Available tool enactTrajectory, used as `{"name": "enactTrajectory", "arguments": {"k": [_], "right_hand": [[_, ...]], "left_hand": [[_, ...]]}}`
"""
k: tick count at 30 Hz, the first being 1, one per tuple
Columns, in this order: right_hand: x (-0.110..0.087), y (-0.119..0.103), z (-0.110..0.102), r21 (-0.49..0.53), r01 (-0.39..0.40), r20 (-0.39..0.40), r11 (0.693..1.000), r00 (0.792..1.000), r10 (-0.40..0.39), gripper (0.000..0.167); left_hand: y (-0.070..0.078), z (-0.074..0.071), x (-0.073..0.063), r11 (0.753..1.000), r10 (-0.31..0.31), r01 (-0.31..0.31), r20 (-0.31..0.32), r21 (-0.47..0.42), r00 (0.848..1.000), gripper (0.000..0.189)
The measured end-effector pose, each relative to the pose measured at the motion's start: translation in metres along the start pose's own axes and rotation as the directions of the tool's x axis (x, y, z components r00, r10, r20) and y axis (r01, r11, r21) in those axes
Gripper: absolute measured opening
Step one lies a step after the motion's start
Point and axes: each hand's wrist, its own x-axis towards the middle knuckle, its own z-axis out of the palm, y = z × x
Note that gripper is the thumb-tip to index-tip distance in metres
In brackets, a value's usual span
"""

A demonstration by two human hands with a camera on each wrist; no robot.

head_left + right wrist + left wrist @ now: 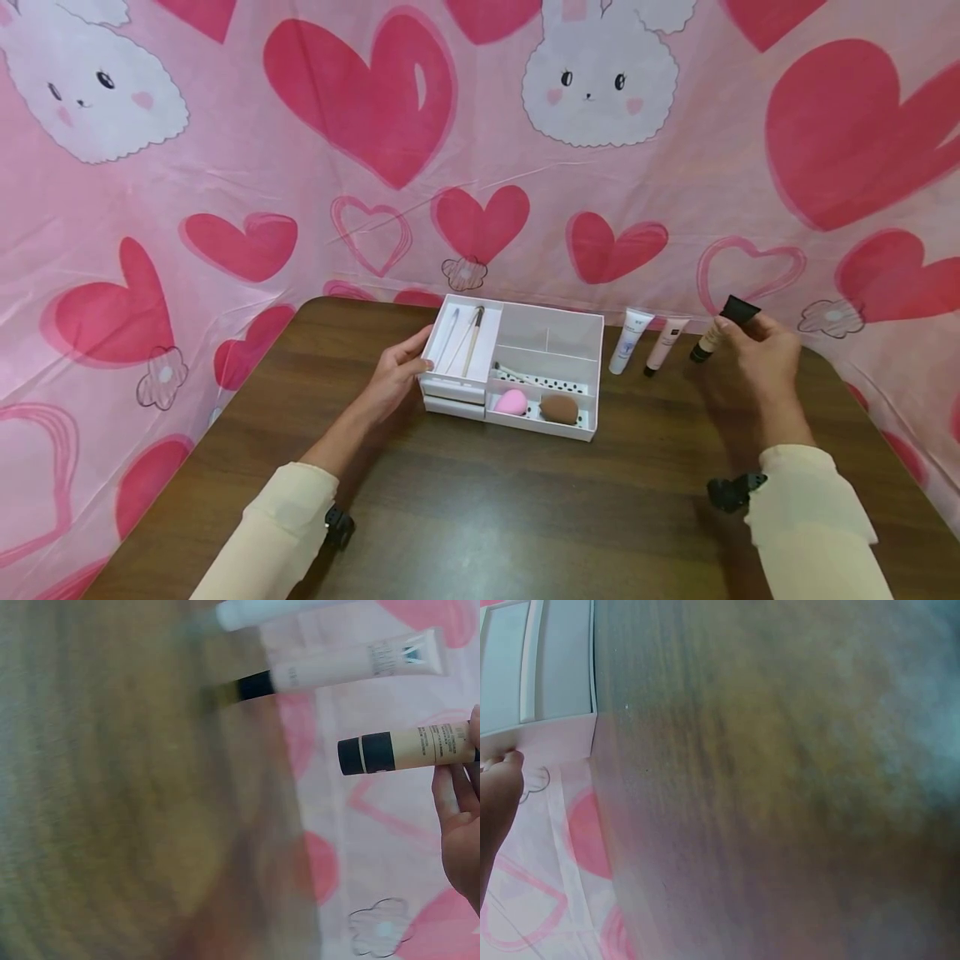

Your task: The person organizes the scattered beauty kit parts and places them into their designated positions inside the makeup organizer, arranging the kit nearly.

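My left hand [393, 371] rests against the left wall of a white desktop organizer [551, 321], thumb near its front corner. In the left wrist view, the fingertips [514, 757] touch the outer side wall. A beige foundation tube [420, 750] with black ends is pinched in my right hand [768, 350], its cap [701, 353] pointing down close over the table. Left of it stand a pink tube [666, 343] with a black cap and a white tube [630, 340]. The organizer holds slim brushes [472, 342], a pink sponge [512, 402] and a brown sponge [559, 408].
Two small drawers [453, 400] form the organizer's front left. Everything stands on a dark brown wooden table [465, 508]. Behind it hangs a pink cloth [300, 175] with hearts and rabbits, close to the table's back edge.
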Motion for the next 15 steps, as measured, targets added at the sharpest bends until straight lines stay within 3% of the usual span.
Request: {"name": "enactTrajectory", "arguments": {"k": [5,15], "right_hand": [[-0.001,-0.025,0.0,0.049,0.116,-0.024,0.992,0.993,-0.115,0.031],[0.002,-0.06,0.006,0.069,0.307,-0.042,0.949,0.952,-0.305,0.021]], "left_hand": [[-0.001,-0.001,0.0,1.0,0.005,-0.005,0.0,-0.004,1.0,0.069],[-0.001,0.0,0.0,1.0,0.004,-0.004,0.006,0.004,1.0,0.069]]}}
